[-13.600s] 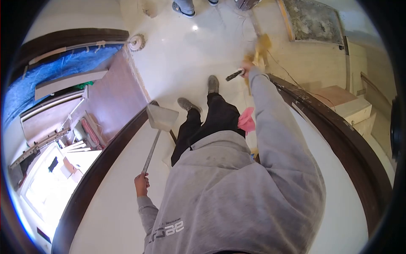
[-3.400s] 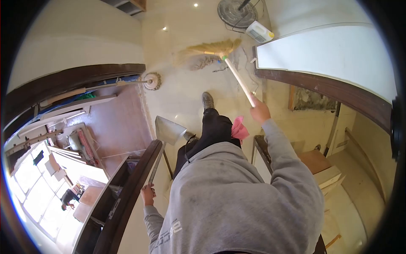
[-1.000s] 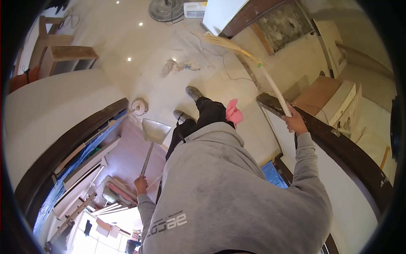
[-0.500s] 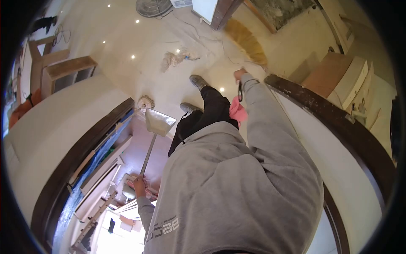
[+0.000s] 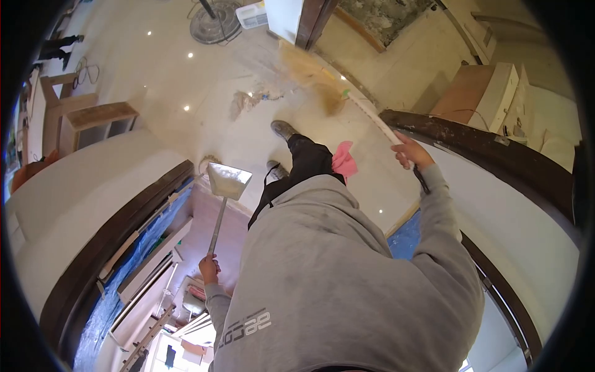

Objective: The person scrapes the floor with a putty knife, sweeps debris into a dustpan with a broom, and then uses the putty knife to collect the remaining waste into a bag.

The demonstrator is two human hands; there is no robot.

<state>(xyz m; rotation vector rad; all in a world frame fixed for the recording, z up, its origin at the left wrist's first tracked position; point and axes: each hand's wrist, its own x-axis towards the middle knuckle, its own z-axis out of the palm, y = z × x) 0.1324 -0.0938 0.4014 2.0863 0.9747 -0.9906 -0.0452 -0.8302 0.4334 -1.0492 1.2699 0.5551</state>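
My right hand (image 5: 410,151) grips the pale handle of a broom (image 5: 365,111). Its straw head (image 5: 310,75), blurred by motion, brushes the shiny cream floor ahead of my feet. My left hand (image 5: 209,268) holds the long metal handle of a dustpan (image 5: 229,181); the pan hangs at my left side, near the edge of a dark wooden rail. A small heap of debris (image 5: 245,101) lies on the floor beyond my shoes. A pink cloth (image 5: 343,160) sticks out at my hip.
A curved dark wooden rail (image 5: 118,232) runs on my left and another (image 5: 489,155) on my right. A floor fan (image 5: 214,22) and a white canister (image 5: 251,15) stand far ahead. A wooden bench (image 5: 93,118) is at left, cardboard boxes (image 5: 483,93) at right.
My right arm has pulled back and the broom head has swung left across the floor toward the debris. The dustpan stays held at my left side. My view has turned slightly.
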